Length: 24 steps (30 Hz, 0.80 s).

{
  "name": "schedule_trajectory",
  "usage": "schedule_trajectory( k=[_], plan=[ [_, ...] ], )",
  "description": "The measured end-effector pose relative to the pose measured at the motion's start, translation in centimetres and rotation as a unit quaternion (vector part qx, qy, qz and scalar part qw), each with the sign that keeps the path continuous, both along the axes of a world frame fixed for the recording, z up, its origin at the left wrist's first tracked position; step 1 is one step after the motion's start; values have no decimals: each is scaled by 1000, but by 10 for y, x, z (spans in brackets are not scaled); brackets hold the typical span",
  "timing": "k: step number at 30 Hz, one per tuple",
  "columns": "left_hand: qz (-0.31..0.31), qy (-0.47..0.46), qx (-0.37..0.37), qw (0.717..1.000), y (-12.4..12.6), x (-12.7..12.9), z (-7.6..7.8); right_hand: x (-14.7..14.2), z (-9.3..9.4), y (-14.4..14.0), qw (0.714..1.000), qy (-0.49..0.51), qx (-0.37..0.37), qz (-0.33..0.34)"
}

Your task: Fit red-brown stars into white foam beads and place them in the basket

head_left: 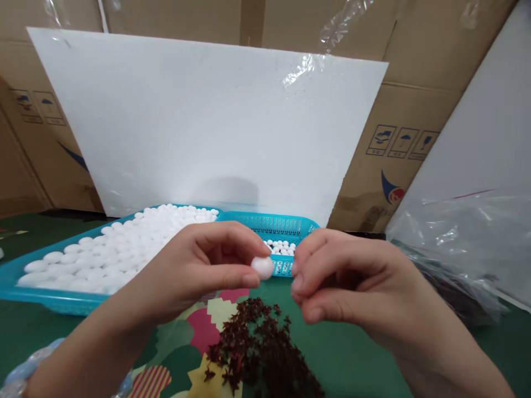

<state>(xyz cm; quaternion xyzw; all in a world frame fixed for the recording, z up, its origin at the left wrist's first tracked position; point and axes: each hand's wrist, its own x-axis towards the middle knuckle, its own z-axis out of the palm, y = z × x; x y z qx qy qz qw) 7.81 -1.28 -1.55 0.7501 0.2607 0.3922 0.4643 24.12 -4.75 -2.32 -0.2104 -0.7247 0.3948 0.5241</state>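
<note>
A small white ball (pixel 264 268) is pinched between the thumb and fingertips of my left hand (pixel 203 265). Just to its right, my right hand (pixel 352 271) has its fingers curled together with the thumb; whatever they may hold is hidden. The two hands are apart, with the ball in the gap between them. Below them on the table lies a heap of small dark brown star-shaped pieces (pixel 265 348). A blue tray (pixel 53 296) full of white balls (pixel 112 249) stands behind my left hand. Between and behind my hands is a blue basket (pixel 274 221) with several white balls in it.
A white board (pixel 232 121) leans upright behind the tray and basket, against cardboard boxes (pixel 431 55). Clear plastic bags (pixel 448 237) lie at the right, with something dark under the plastic. The green table (pixel 344 359) carries a colourful patterned sheet (pixel 203 331).
</note>
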Motion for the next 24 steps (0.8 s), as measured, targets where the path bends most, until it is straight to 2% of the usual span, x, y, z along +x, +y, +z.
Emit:
schedule_trajectory(
  k=[7,13,16,24],
  plan=[
    [-48,-41,1,998,-6,3,-1,-1,-1,2,999,-3,23,25],
    [-92,-66,-58,992,-8,5,-2,-5,-4,1,993,74,-49,73],
    [-80,-64,-71,992,-9,6,-2,-5,-4,0,991,83,-68,78],
    [-50,-75,-26,996,-10,7,-1,-8,-3,0,989,77,-104,76]
  ],
)
